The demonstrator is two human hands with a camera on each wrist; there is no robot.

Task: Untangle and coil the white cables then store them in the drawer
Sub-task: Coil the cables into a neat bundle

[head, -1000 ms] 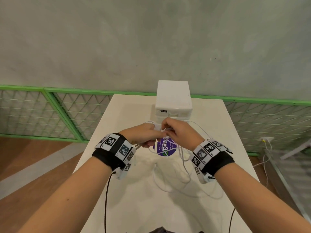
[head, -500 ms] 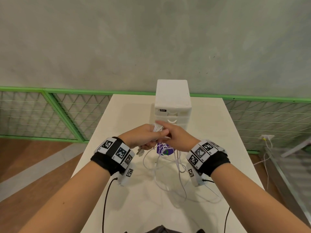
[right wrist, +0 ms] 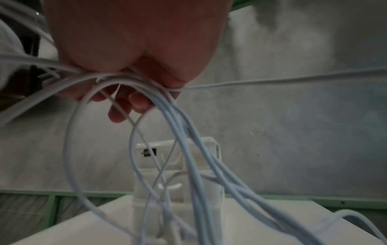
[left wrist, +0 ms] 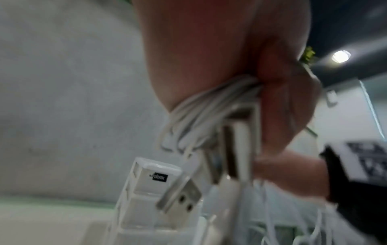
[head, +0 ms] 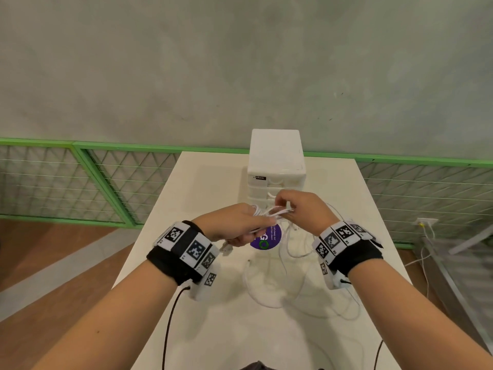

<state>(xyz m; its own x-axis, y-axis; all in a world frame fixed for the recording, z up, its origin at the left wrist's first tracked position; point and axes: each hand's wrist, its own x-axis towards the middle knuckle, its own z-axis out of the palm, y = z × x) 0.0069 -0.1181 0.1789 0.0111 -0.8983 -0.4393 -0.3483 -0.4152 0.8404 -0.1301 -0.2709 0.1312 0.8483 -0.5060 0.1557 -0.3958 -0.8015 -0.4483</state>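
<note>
While left hand [head: 237, 222] clamps the white cables [head: 269, 212] above the table [head: 186, 198], right hand [head: 298, 209] pinching strands should pull one free slowly; drawer unit [head: 276, 161] just behind

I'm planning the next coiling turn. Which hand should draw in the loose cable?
Probably the right hand. It pinches the strands that trail to the table. The left hand is full, gripping the gathered cables and USB plugs.
</note>
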